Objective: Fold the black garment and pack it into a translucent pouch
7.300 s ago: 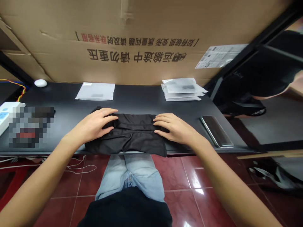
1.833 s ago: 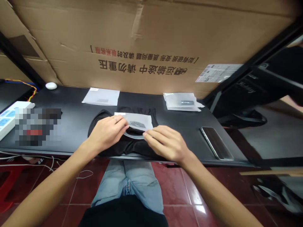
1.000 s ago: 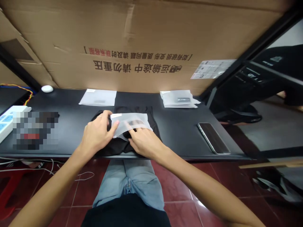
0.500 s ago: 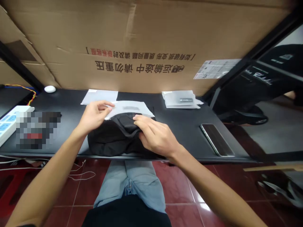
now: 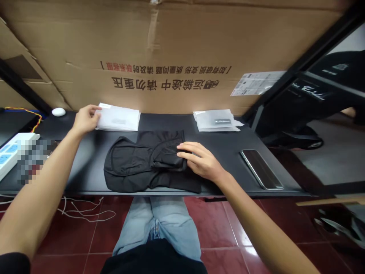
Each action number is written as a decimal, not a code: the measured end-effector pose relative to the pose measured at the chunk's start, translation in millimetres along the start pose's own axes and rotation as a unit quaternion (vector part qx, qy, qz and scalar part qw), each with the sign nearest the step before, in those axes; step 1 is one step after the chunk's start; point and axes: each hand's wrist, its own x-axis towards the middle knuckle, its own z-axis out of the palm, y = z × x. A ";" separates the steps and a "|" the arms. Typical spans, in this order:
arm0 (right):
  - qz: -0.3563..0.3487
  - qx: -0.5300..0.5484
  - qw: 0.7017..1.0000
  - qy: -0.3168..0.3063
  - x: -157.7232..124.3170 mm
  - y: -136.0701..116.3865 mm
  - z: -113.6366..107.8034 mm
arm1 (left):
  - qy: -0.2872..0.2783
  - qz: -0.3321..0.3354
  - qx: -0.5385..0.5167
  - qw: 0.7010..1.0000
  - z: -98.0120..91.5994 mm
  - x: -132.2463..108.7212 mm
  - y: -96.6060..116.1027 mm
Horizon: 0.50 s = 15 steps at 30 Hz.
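A black garment [image 5: 142, 165] lies partly unfolded on the black table [image 5: 216, 152] in front of me. My right hand [image 5: 199, 161] rests on its right part, fingers stretched flat on the fabric. My left hand [image 5: 84, 120] reaches to the far left and pinches the left edge of a frosted white plastic bag [image 5: 119, 118] that lies on the table near the cardboard.
A stack of frosted bags [image 5: 216, 120] lies at the back right. A phone [image 5: 261, 163] lies on the table's right side. A white power strip [image 5: 11, 150] and a white mouse [image 5: 58, 112] are at the left. A large cardboard box [image 5: 176, 49] stands behind.
My left hand has carried the frosted bag off the garment to the back left of the table. The garment has spread open, and my right hand now lies flat on it.
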 end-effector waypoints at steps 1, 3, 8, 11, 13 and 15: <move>0.006 -0.005 1.000 0.004 -2.4 1.4 0.2 | 0.011 0.011 0.022 1.000 1.0 -4.3 1.0; 0.020 -0.028 0.999 0.017 -5.6 3.9 -0.2 | 0.039 0.036 0.076 0.996 6.5 -13.5 9.1; 0.038 -0.074 0.996 -0.021 -10.6 12.8 -6.6 | 0.001 0.071 0.182 0.981 34.1 -40.1 59.5; 0.068 -0.047 0.995 -0.047 -15.4 18.1 -11.7 | -0.043 0.114 0.114 0.986 51.8 -66.8 101.5; 0.091 -0.028 0.994 -0.046 -18.7 19.8 -13.9 | -0.087 0.140 0.090 0.982 63.3 -91.7 132.0; 0.101 -0.007 0.993 -0.052 -21.3 19.6 -14.8 | -0.147 0.164 0.073 0.973 75.5 -119.0 163.2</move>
